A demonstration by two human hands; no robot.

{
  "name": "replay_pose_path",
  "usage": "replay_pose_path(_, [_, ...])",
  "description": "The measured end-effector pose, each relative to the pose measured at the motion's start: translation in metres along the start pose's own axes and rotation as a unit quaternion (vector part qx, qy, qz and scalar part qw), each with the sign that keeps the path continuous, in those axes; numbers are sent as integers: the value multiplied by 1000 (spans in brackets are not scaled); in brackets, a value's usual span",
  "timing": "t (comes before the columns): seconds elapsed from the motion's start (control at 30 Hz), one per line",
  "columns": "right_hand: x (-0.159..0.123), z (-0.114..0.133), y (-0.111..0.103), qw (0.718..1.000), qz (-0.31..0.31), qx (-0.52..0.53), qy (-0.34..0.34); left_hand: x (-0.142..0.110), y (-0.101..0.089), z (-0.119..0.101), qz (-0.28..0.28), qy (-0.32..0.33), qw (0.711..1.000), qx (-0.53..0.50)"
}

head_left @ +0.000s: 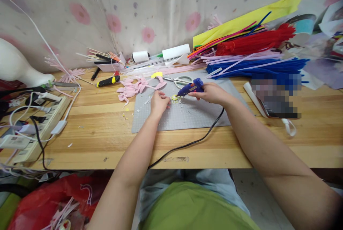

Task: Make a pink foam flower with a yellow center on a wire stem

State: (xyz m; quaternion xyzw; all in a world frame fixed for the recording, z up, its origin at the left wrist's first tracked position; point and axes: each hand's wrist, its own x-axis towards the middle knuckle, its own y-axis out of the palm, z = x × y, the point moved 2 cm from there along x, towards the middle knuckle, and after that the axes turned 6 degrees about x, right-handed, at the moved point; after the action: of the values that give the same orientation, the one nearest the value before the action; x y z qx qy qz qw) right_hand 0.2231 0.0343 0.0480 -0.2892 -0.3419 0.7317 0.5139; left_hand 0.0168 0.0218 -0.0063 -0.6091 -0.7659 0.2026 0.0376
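My right hand (pixel 212 93) is wrapped round a blue hot glue gun (pixel 195 85), its nozzle pointing down and left. At the nozzle tip is a small yellow and white spiky piece (pixel 175 98). My left hand (pixel 160 103) pinches at the left side of that piece, thumb and fingers close together. Both hands are over a grey cutting mat (pixel 150 124). Pink petal-shaped pieces (pixel 132 88) lie just beyond the left hand. Scissors (pixel 179 81) with pale handles rest behind the glue gun. A black cord (pixel 187 145) runs from under the right wrist to the table's front edge.
Bundles of blue pipe cleaners (pixel 254 68) and red pipe cleaners (pixel 255 40) are piled at the back right. A phone (pixel 281 104) lies on the right. A black and yellow utility knife (pixel 108 81) lies at left, beyond a power strip (pixel 44 133). A red bag (pixel 53 194) hangs below.
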Motion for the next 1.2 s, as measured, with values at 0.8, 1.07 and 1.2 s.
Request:
replay_pose_path(0.8, [-6, 3, -6, 1000, 9, 1, 20, 0, 0, 0, 1, 4, 1000, -1])
replay_pose_path(1.07, [-4, 3, -5, 999, 15, -16, 36, 2, 1, 2, 4, 8, 1000, -4])
replay_pose_path(1.2, [-5, 0, -8, 999, 6, -1, 45, 2, 1, 3, 4, 9, 1000, -8])
